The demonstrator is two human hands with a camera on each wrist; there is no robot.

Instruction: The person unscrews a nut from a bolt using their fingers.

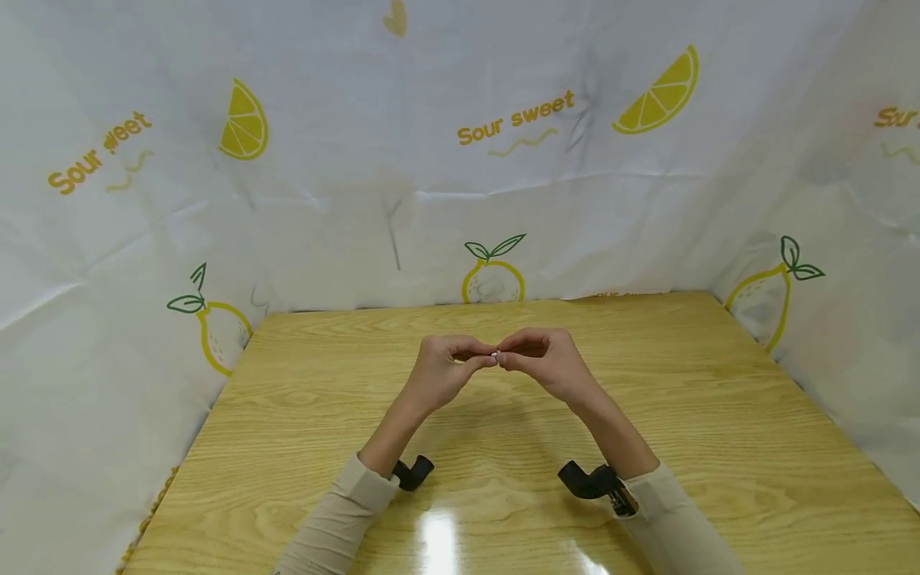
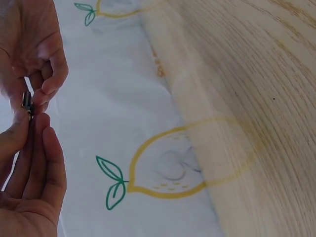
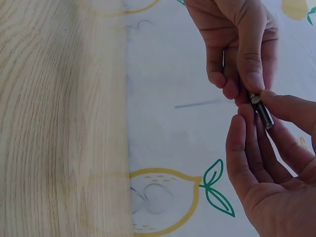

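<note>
Above the desk, a bolt is pinched by the left hand and the right hand. Handling seems unfinished; neither grip is released.

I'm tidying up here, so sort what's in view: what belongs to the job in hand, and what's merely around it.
In the job:
small metal bolt
left grip and right grip, both pinching it

Merely around it:
wooden table
lemon-print sheet
black wrist gear

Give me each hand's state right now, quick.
Left hand: closed, pinching the bolt.
Right hand: closed, pinching the same bolt.
</note>
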